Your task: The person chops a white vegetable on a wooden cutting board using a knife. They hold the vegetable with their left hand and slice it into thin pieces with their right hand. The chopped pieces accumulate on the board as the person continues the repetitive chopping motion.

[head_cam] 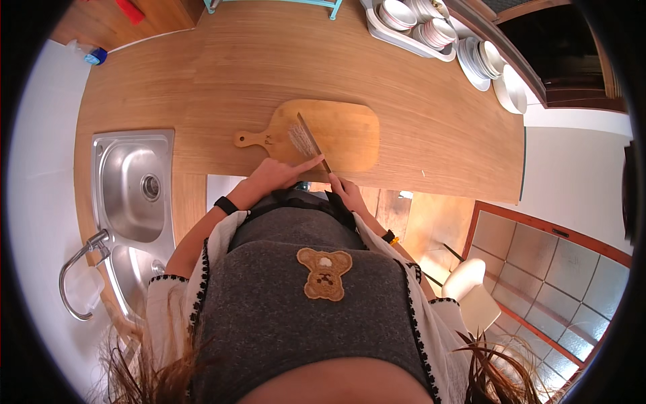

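A kitchen knife (310, 134) slants over the wooden cutting board (348, 131), its tip pointing away from me and to the left. My right hand (346, 191) grips its handle at the board's near edge. With the index finger stretched out, my left hand (277, 174) reaches to the blade near the handle; that fingertip is at the blade and the other fingers are curled. Just left of the blade lies a small patch of finely cut pale food (301, 140), whose kind I cannot tell. The board's handle, with a hole in it, points left.
A stainless steel sink (133, 187) with a curved faucet (65, 283) is at left. At the far right stand a dish rack (411, 44) of bowls, stacked plates (474, 63) and a white bowl (509, 91). A small scrap (423, 173) lies on the wooden countertop (227, 76).
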